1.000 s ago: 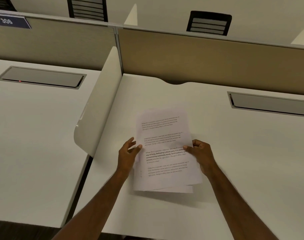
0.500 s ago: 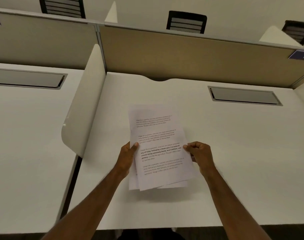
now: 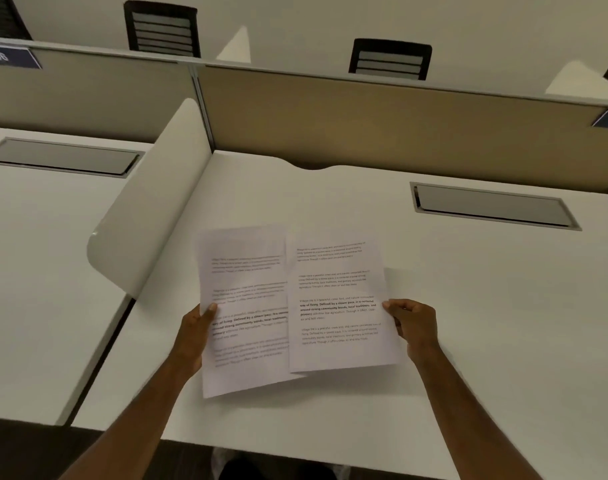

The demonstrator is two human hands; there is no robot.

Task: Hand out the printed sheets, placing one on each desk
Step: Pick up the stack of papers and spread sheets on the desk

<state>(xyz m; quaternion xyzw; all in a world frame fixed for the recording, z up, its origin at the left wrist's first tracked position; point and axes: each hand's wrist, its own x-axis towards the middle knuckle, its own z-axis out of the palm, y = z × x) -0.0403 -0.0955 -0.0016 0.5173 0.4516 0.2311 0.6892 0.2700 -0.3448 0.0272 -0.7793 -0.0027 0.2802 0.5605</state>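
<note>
Over the white desk in front of me I hold printed sheets apart. My left hand grips the stack of sheets at its left edge, thumb on top. My right hand pinches the right edge of a single printed sheet, which overlaps the stack's right side. Both papers hang just above the desktop, with a shadow under them. The neighbouring desk lies to the left, with no sheet visible on it.
A white curved divider separates the two desks. A tan partition runs along the back. Each desk has a grey cable flap: one at the right, another at the left. Black chairs stand behind the partition.
The top sheet has slid to the right off the stack, pulled by my right hand. My left hand keeps the stack. The view has shifted slightly.
</note>
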